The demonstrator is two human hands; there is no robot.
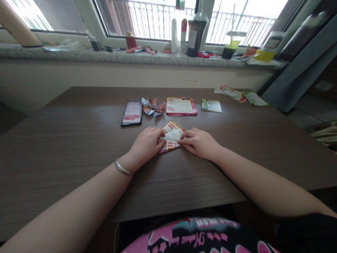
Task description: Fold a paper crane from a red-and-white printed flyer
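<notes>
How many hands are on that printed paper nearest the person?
2. The left hand is at the left side of the printed paper, a bracelet on its wrist; the right hand is at the right side. No other hands show.

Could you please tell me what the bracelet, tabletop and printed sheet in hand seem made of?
Bracelet: probably metal, silvery with a soft sheen.
Tabletop: wood or wood-look laminate, low-sheen brown, with fine grain lines.
Sheet: likely thin paper, as it looks folded flat; gloss unclear.
</notes>
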